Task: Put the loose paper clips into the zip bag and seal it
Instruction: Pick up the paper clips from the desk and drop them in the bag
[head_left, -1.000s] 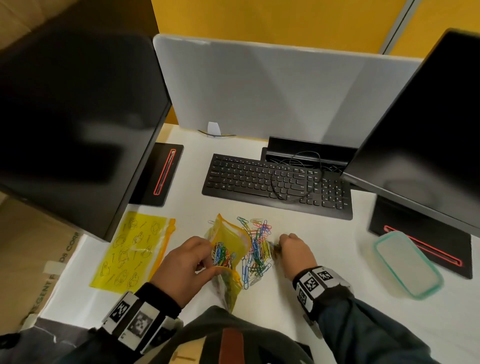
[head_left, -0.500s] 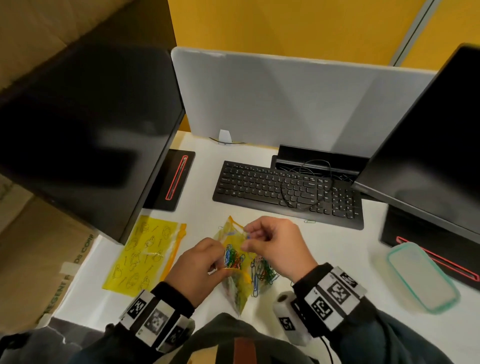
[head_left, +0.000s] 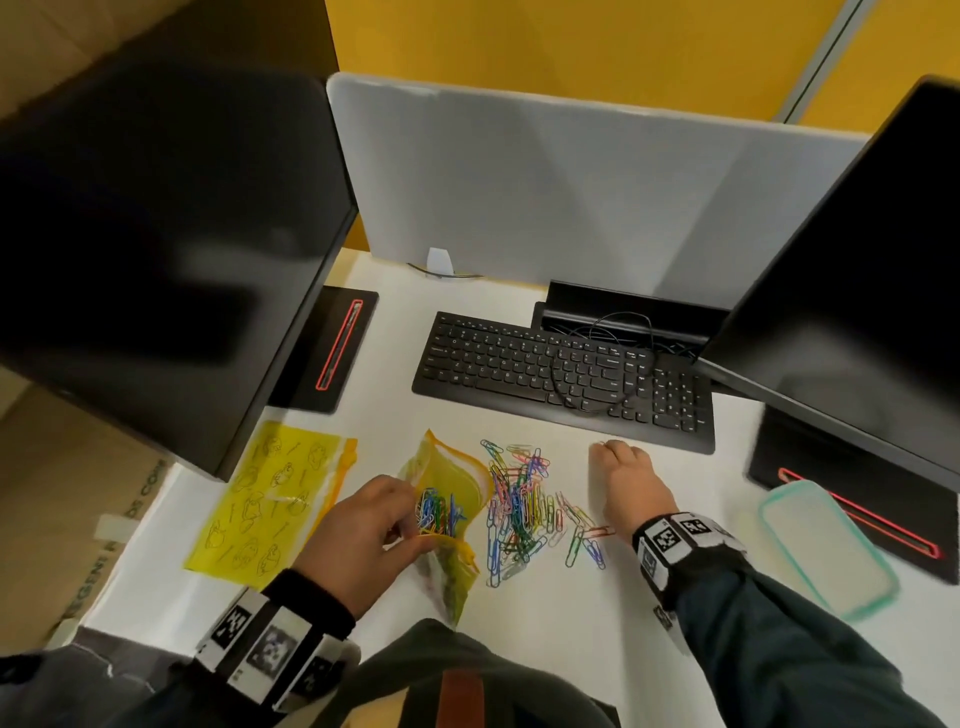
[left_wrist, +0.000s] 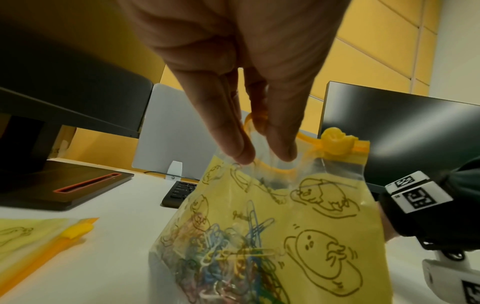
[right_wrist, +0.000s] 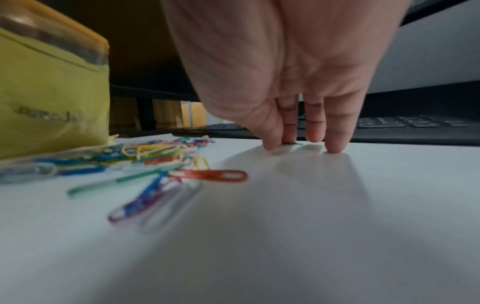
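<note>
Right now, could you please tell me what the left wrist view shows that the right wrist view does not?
Only the left wrist view shows the left hand pinching the zip bag mouth, its orange slider, and the clips inside. Only the right wrist view shows the right hand with fingers touching the desk beside the loose paper clips. Both show the bag and the keyboard.

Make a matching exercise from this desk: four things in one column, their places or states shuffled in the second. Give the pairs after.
Things:
1. left hand
2. right hand
3. loose paper clips
4. lidded container

Places or states:
A. fingertips down on the desk just before the keyboard
B. lies at the right, near a monitor base
C. holds the zip bag open at its rim
D. piled between the bag and the right hand

Pairs: 1-C, 2-A, 3-D, 4-B
</note>
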